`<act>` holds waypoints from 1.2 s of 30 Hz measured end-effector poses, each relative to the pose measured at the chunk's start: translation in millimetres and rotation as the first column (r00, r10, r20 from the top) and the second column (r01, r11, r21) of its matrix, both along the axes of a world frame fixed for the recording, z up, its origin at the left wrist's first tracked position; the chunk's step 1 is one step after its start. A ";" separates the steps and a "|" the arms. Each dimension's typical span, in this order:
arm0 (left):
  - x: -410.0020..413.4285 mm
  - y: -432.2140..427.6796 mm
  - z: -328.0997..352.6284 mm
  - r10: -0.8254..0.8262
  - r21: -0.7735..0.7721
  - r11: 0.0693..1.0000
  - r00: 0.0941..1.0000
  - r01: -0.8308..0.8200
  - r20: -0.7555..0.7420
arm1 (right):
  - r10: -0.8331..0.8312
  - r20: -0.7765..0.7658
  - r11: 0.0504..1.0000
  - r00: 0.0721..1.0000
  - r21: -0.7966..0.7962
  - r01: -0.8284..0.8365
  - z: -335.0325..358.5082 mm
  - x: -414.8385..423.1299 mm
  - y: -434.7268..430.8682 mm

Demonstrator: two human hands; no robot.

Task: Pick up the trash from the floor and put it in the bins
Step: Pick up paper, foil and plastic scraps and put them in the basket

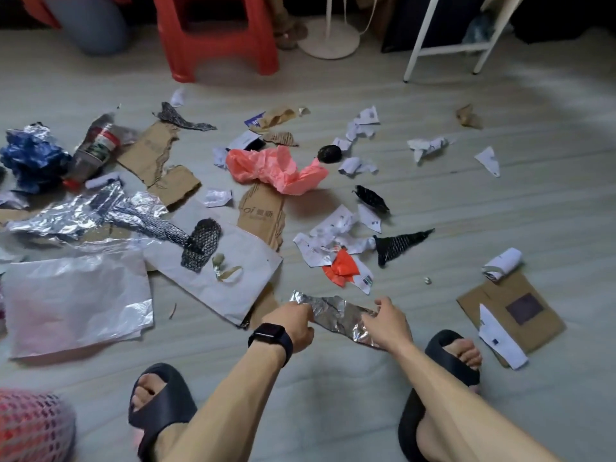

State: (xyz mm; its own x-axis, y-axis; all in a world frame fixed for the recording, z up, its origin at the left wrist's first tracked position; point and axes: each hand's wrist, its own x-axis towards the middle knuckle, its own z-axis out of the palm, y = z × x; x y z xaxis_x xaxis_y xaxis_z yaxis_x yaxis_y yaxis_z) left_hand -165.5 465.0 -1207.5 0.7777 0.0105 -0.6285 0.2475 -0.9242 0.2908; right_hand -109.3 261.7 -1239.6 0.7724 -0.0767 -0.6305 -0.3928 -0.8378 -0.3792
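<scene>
While the head camera looked down: a person crouched over a littered floor, both forearms stretched forward.
Floor [350,411]: pale grey planks, bare near the feet, strewn with scraps farther out.
Left hand [295,323]: fingers curled round the left end of a foil strip [336,316]; a dark watch [271,340] sat on the wrist.
Right hand [388,323]: fingers closed on the strip's right end.
Foil strip: crumpled, silver, stretched between the two hands, just ahead of the feet; whether it touched the floor could not be told.
Feet: in dark open-toed slippers [160,405], one on each side of the arms.
Centre litter: a pink plastic bag [276,166], torn white paper [330,235], an orange scrap [341,266], black mesh pieces [400,243].
Left litter: torn cardboard [156,155], a plastic bottle [95,148] on its side, a blue crumpled wad [31,155], silver foil sheets [83,215], a white plastic sheet [76,298].
Right litter: a flat cardboard piece [510,315] with white paper on it.
Lower left corner: a blurred red mesh object [33,425].
Back of room: a red plastic stool [216,35], a round white stand base [328,40], white chair legs [443,45], all in shadow.
</scene>
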 end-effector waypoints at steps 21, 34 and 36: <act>5.9 -35.8 -135.3 0.025 0.168 0.984 0.973 -0.065 0.232 | 0.562 0.236 0.822 0.793 -0.266 -0.503 -91.5 101.4 21.1; -4.7 49.4 -34.5 0.247 -0.005 0.967 0.935 -0.254 0.255 | -0.024 0.179 0.997 0.984 0.081 0.010 -30.8 27.3 16.2; -7.5 68.1 -14.0 0.235 0.028 0.967 0.926 -0.254 0.294 | -0.026 0.205 0.989 0.978 0.147 -0.005 -7.5 21.5 31.0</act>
